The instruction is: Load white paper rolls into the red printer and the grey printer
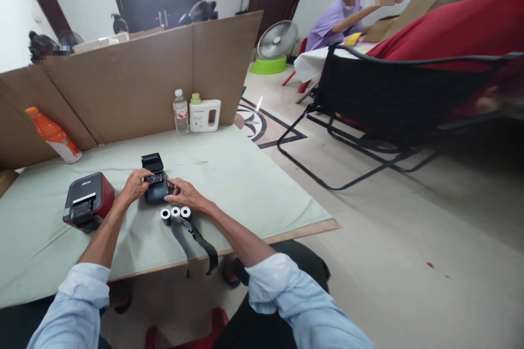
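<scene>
A small dark printer (156, 194) lies on the table in front of me, its black lid (152, 162) tipped up at the far side. My left hand (136, 184) grips its left edge, fingertips reaching into the lid opening. Inside sits a dark, shiny part (154, 178), too small to make out. My right hand (184, 194) is closed on the printer's right side with curled fingers. Just nearer to me stand three small paper rolls, a left one (165, 216), a middle one (176, 212) and a right one (185, 212). Dark strips trail from them over the table edge.
A larger black and red printer (90, 199) stands at left. Behind are an orange bottle (55, 133), a clear bottle (180, 113) and a white jug (200, 117) before a cardboard screen (135, 84). Right of the table are a folding chair (393, 92), a fan (278, 41) and a seated person (327, 24).
</scene>
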Demonstrator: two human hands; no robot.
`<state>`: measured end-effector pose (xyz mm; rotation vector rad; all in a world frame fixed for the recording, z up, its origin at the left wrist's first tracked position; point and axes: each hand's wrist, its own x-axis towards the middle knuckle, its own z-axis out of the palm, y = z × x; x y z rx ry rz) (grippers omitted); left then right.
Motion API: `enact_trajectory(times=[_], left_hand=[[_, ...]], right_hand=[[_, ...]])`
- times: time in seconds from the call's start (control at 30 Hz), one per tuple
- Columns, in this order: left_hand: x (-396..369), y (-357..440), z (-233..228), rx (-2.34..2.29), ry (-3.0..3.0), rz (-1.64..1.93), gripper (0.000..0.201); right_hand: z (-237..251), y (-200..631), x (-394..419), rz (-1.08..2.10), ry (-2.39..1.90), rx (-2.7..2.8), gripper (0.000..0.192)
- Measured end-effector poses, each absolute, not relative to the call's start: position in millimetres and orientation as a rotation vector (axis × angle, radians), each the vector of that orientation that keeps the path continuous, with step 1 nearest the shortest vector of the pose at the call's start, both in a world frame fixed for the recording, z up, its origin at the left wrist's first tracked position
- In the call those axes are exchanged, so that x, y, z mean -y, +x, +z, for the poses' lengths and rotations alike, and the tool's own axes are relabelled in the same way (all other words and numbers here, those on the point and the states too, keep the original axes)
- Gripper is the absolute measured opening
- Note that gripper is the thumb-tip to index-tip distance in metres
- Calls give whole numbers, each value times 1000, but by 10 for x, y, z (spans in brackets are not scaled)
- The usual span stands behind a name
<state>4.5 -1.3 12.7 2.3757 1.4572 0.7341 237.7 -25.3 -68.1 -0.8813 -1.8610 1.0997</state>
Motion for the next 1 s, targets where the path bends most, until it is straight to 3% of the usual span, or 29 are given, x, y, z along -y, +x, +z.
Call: enact_trajectory(times=[0.2, 0.4, 0.57, 0.73, 1.0], left_hand=[[-63, 66, 208, -1528, 2233, 846, 43], [14, 165, 524, -1386, 2094, 927, 27], [165, 528, 683, -1235, 2018, 792, 22], [241, 920, 668, -1131, 2115, 584, 22], [306, 1268, 536, -1123, 2325, 405, 22]], right_hand=[[-670, 2376, 244, 1111, -867, 1818, 67], [-567, 2451, 215, 1138, -875, 1669, 63], [-312, 2687, 202, 1179, -840, 1556, 64], [-71, 3034, 264, 1189, -813, 1697, 41], [1, 3273, 465, 1198, -984, 1759, 23]])
